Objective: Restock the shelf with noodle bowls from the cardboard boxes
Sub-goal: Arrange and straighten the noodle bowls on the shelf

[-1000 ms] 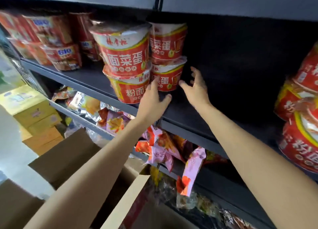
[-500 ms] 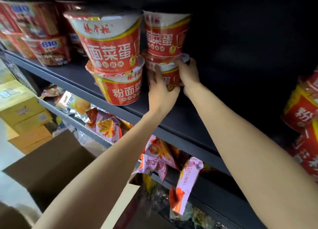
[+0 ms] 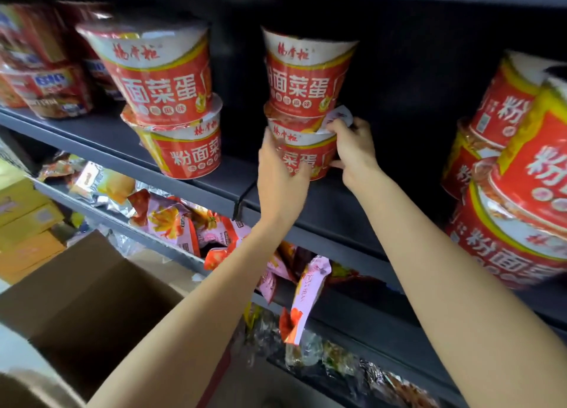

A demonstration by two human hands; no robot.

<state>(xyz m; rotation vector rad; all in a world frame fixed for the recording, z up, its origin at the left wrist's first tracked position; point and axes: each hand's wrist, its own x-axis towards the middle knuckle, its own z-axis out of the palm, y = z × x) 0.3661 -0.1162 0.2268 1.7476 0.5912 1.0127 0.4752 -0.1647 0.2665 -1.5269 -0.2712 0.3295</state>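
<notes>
Two stacks of red noodle bowls stand on the dark shelf (image 3: 202, 190). The left stack (image 3: 171, 101) is two bowls high. In the middle stack, an upper bowl (image 3: 303, 76) rests on a lower bowl (image 3: 306, 159). My left hand (image 3: 280, 180) grips the lower bowl's left side. My right hand (image 3: 352, 153) holds its right side and rim, fingers by a white lid tab. An open cardboard box (image 3: 92, 288) sits below at the left.
More red noodle bowls (image 3: 515, 193) crowd the shelf at the right, and darker bowls (image 3: 52, 88) at the far left. Between the middle stack and the right bowls is a dark gap. Snack packets (image 3: 171, 220) fill the lower shelf. Yellow boxes (image 3: 24, 220) are stacked far left.
Both hands closed in from open air onto the lower bowl of the middle stack. That stack has shifted right, away from the left stack.
</notes>
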